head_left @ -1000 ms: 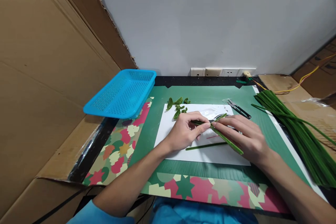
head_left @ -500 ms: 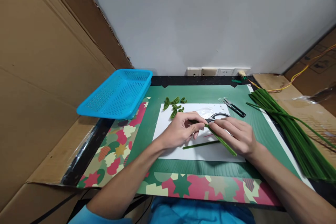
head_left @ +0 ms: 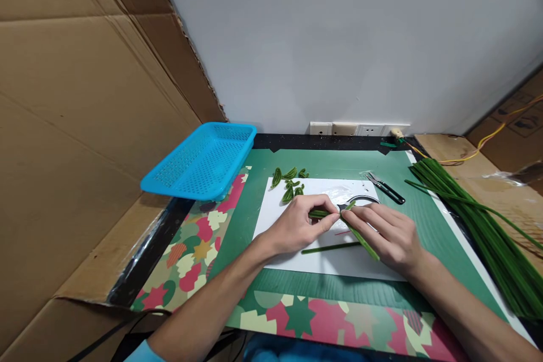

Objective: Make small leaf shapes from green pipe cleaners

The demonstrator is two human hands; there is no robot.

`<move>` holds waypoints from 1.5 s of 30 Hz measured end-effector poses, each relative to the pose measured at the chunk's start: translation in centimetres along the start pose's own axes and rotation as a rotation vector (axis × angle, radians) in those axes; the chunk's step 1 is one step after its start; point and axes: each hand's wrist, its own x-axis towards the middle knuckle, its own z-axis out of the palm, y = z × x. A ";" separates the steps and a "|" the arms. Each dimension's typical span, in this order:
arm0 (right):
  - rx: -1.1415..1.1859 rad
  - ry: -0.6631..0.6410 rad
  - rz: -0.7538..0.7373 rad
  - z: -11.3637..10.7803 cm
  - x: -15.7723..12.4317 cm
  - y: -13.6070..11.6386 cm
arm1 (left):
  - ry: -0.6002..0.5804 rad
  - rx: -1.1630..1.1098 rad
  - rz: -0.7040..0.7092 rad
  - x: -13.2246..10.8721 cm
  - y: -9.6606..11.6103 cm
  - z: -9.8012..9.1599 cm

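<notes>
My left hand (head_left: 297, 225) pinches a folded green pipe cleaner piece (head_left: 317, 214) between thumb and index finger, above the white paper (head_left: 292, 268). Its fingertips meet those of my right hand (head_left: 388, 232), which are closed on a green pipe cleaner (head_left: 365, 244) that slants down toward me. Whether the two green parts are joined is hidden by the fingers. Under the hands, another straight pipe cleaner length (head_left: 328, 248) lies on the paper. Behind my right hand, scissors (head_left: 363, 198) are partly covered. Several small bent, leaf-like green pieces (head_left: 288, 194) lie beyond my left hand.
A blue perforated basket (head_left: 193, 181) stands at the back left. Black thread snips (head_left: 387, 188) rest on the green mat (head_left: 424, 249). To the right lies a thick bundle of pipe cleaners (head_left: 470, 226). Sockets (head_left: 368, 130) line the wall base; cardboard (head_left: 85, 141) walls the left.
The view has tilted slightly, so everything sits lower and farther right. A short green end now stands up above my right fingertips, and more of the folded piece shows in my left hand.
</notes>
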 end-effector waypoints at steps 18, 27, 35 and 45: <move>0.516 -0.109 0.588 -2.3 1.1 -0.1 | 0.030 -0.092 0.067 0.1 0.2 1.0; 0.490 -0.116 0.418 -1.5 1.2 -0.4 | -0.038 -0.142 0.014 0.3 0.4 0.6; 0.631 -0.204 0.429 -1.8 1.2 -0.6 | -0.130 -0.176 -0.007 0.4 0.5 0.1; 0.317 -0.078 0.212 -1.0 0.3 -0.8 | -0.154 -0.431 -0.097 0.3 0.5 0.7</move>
